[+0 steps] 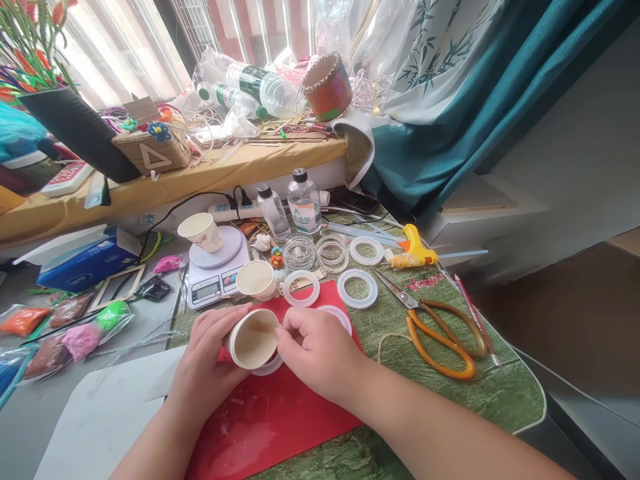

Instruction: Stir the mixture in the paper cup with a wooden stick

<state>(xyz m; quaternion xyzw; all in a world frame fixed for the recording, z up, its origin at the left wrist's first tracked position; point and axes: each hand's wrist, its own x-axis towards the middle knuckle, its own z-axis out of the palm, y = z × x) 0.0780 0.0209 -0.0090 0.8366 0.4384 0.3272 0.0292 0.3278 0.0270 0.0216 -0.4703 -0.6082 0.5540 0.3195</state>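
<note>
My left hand (213, 357) wraps round a paper cup (254, 340), tipped so that its opening faces me. At the cup's right rim my right hand (310, 343) is closed in a pinch. A faint brownish streak shows inside the cup by those fingertips, but what they hold is hidden. Under the cup lies a red mat (280, 427), with a pale ring mould (270, 365) partly covered by the cup. Another ring mould (336, 319) is partly behind my right hand. A second paper cup (257, 280) stands just beyond, beside a white ring mould (301, 288).
A third paper cup (201, 232) stands on a digital scale (220, 267). Two black-capped bottles, one labelled bottle (305, 203) among them, stand behind several rings. Scissors (435, 327) and a yellow glue gun (413, 248) lie right. Bagged coloured clay (83, 340) lies left.
</note>
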